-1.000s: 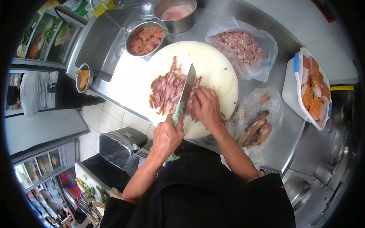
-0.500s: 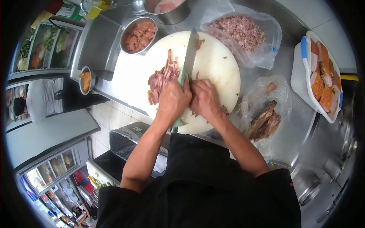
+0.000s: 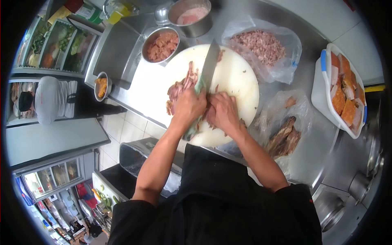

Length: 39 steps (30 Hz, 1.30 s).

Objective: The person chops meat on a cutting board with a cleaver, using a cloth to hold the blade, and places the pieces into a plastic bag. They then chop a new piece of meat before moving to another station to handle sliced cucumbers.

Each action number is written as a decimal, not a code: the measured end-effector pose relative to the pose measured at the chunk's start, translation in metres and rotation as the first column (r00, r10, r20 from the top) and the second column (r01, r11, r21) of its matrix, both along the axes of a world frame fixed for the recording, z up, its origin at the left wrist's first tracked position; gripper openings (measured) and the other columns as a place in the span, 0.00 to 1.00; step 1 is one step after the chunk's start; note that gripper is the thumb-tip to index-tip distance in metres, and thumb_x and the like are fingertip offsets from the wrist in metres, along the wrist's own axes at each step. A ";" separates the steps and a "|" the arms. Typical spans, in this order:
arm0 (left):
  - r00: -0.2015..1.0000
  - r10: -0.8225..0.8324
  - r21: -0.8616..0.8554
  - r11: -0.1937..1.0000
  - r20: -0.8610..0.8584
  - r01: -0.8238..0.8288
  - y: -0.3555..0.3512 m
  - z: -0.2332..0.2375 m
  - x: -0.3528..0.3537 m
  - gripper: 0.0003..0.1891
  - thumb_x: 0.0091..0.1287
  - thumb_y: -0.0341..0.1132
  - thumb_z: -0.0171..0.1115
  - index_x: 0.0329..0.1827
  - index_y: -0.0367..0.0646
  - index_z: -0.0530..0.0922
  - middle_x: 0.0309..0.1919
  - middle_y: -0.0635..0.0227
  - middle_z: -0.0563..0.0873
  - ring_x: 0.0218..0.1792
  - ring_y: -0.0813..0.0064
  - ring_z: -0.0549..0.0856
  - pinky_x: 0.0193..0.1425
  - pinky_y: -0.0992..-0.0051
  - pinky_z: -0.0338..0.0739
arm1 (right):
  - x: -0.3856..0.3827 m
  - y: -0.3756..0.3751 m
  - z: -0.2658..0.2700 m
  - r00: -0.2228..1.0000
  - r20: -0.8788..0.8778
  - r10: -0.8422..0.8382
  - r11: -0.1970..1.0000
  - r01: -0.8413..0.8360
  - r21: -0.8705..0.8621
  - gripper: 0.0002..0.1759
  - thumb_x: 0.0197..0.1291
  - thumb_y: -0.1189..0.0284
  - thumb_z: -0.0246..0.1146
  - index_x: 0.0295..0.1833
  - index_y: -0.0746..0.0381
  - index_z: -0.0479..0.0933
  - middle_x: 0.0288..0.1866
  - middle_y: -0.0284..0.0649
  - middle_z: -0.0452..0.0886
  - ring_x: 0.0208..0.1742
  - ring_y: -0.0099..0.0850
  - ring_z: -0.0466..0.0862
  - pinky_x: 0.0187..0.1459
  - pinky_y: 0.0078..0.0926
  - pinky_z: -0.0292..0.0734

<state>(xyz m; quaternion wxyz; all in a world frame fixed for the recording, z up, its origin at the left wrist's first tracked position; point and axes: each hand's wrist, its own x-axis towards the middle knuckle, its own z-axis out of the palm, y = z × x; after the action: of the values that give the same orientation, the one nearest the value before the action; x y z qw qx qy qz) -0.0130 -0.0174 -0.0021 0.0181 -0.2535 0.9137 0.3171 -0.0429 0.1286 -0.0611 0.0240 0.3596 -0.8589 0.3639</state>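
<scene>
My left hand [image 3: 188, 107] grips the cloth-wrapped handle of a cleaver [image 3: 209, 65], whose blade lies across the far part of the round white cutting board [image 3: 241, 77]. Strips of sliced pink meat [image 3: 181, 85] are heaped on the board to the left of the blade. My right hand [image 3: 223, 112] lies on the board right beside the left hand, fingers bent over a small pile of meat.
A clear bag of chopped meat [image 3: 261, 45] lies beyond the board. A bag with dark roasted meat [image 3: 283, 136] sits at the right. A white tub of crispy pork [image 3: 343, 92] is far right. Two metal bowls [image 3: 161, 43] stand by the sink. A person stands at left.
The cleaver has slid forward across the board from the middle of the meat to the far edge, pushing meat aside. My left hand has moved up next to the right hand.
</scene>
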 end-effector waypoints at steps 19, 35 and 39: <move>0.937 0.325 0.234 0.908 0.129 -0.348 -0.025 0.066 0.152 0.21 0.74 0.44 0.61 0.39 0.29 0.83 0.22 0.53 0.83 0.25 0.66 0.82 0.35 0.63 0.76 | -0.111 -0.054 0.013 0.936 0.346 0.061 0.998 -0.065 -0.002 0.06 0.47 0.81 0.70 0.34 0.65 0.84 0.37 0.43 0.82 0.39 0.39 0.84 0.46 0.36 0.81; 0.910 0.405 0.282 0.865 0.094 -0.414 -0.028 0.065 0.181 0.21 0.75 0.45 0.60 0.39 0.30 0.82 0.20 0.60 0.82 0.24 0.72 0.79 0.32 0.67 0.73 | 0.032 -0.014 0.005 0.707 0.031 0.706 0.705 -0.707 0.060 0.14 0.39 0.81 0.68 0.37 0.60 0.80 0.40 0.37 0.77 0.45 0.38 0.78 0.44 0.36 0.77; 0.916 0.393 0.275 0.875 0.077 -0.398 -0.024 0.066 0.186 0.22 0.75 0.46 0.60 0.39 0.29 0.82 0.20 0.60 0.82 0.24 0.73 0.79 0.32 0.67 0.73 | 0.026 -0.021 0.026 0.734 0.019 0.678 0.726 -0.674 0.135 0.15 0.47 0.84 0.63 0.42 0.59 0.82 0.40 0.37 0.78 0.44 0.39 0.79 0.43 0.36 0.76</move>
<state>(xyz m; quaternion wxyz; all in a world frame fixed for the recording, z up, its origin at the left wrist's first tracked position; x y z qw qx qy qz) 0.1728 -0.0412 0.0637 -0.0024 -0.4324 0.7870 0.4400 -0.0173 0.1077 -0.0353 -0.1205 0.6540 -0.6907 0.2841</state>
